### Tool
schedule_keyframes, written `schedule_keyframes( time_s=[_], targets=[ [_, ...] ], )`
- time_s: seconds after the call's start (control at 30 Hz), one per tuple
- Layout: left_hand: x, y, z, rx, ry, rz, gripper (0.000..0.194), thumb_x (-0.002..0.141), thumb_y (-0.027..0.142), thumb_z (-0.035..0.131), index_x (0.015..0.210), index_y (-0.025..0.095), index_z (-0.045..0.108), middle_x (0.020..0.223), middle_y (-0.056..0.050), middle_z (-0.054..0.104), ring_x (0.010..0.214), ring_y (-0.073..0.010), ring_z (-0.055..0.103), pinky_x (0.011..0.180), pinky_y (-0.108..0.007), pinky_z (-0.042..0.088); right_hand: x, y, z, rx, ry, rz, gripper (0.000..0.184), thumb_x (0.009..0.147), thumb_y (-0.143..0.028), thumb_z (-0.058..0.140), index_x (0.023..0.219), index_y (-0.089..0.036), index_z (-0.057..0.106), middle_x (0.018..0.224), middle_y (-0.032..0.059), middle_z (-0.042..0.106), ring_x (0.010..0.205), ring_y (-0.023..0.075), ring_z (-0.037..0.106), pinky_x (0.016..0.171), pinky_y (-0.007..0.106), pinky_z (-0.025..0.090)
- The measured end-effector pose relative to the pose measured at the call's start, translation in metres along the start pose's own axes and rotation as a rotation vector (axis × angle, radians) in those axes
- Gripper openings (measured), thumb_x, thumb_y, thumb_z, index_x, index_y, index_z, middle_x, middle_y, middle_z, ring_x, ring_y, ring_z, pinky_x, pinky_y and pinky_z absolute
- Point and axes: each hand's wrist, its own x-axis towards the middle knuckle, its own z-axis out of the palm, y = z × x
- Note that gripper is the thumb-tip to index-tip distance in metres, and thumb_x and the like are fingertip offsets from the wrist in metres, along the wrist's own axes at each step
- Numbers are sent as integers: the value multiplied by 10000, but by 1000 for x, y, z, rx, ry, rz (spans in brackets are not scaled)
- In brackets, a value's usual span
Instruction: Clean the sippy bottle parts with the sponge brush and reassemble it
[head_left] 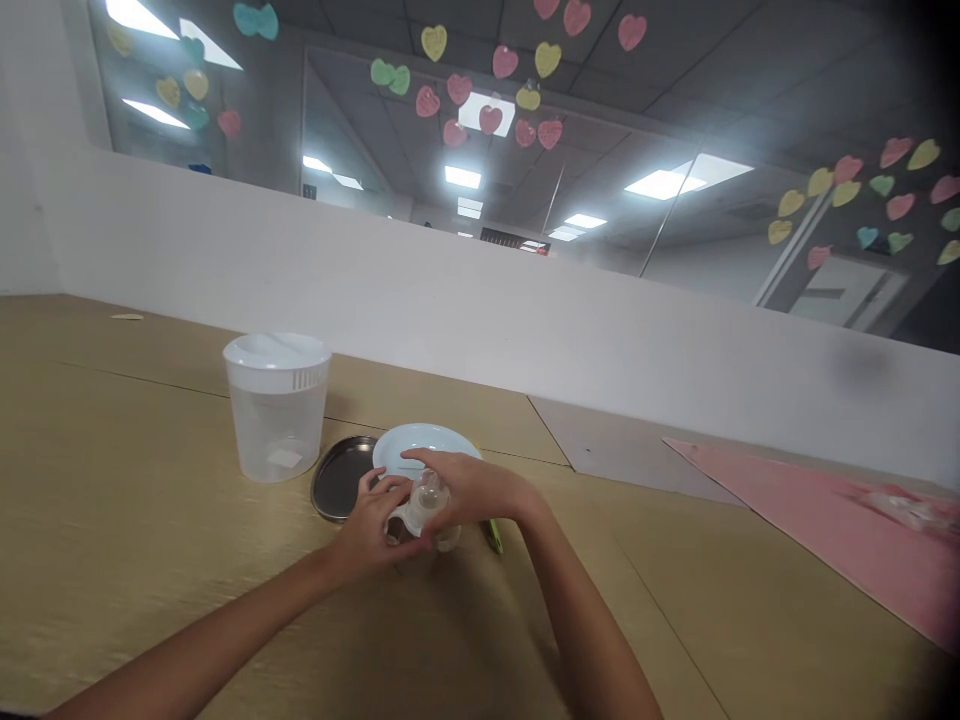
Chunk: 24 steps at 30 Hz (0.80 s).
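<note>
Just below the white plate [420, 440], a small clear bottle [427, 500] is gripped between the left hand [367, 530] and the right hand [472, 488], with the fingers curled around it. A dark metal lid [337, 478] is seen at 10 o'clock on the tabletop [150, 500], with a clear lidded tub [276, 410] beyond it.

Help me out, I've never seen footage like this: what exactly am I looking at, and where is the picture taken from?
There is no machine here: the left hand and right hand are a person's own, bare. The picture comes from a camera worn on their head, looking forward and down. Together the hands hold a small clear bottle. On the tan table just beyond them lie a clear lidded container, a dark metal tray and a white plate.
</note>
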Motion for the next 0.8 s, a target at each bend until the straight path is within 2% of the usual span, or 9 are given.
schedule_keyframes(
  time_s=[0.13,0.27,0.33,0.47,0.8],
  targets=[
    [0,-2,0,-18,-8,-7,512,700,530,650,1089,206,567,1082,-72,642,1048,-244,544,1066,-474,198,-7,2,-8,39,28,32,803,640,-348,737,1352,-223,388,1205,83,558,1020,216,551,815,301,428],
    [1,-3,-1,-89,-56,-44,489,696,537,658,1058,216,589,1062,-50,657,1050,-233,545,1072,-460,215,-5,0,-12,8,5,-30,510,680,-335,713,1156,-212,577,1037,40,628,877,182,571,721,264,422],
    [1,-2,-2,-114,-87,-44,460,711,535,648,1047,226,594,1062,-39,660,1049,-226,549,1080,-464,201,-3,0,-13,0,-10,-42,421,694,-339,703,1089,-221,613,951,19,641,827,168,567,680,249,412],
    [1,-1,-3,-118,-70,-34,446,712,531,653,1031,224,607,1079,-46,659,1054,-228,553,1081,-466,208,0,4,-14,29,-25,-30,414,694,-373,705,1077,-240,616,876,-3,630,771,148,558,639,230,401],
    [1,-1,-4,-106,-58,10,419,733,531,632,996,205,606,1004,-44,675,988,-219,576,1053,-435,264,-3,2,-14,55,-51,16,427,747,-397,648,1130,-227,568,942,16,623,804,157,566,648,235,409]
  ],
)
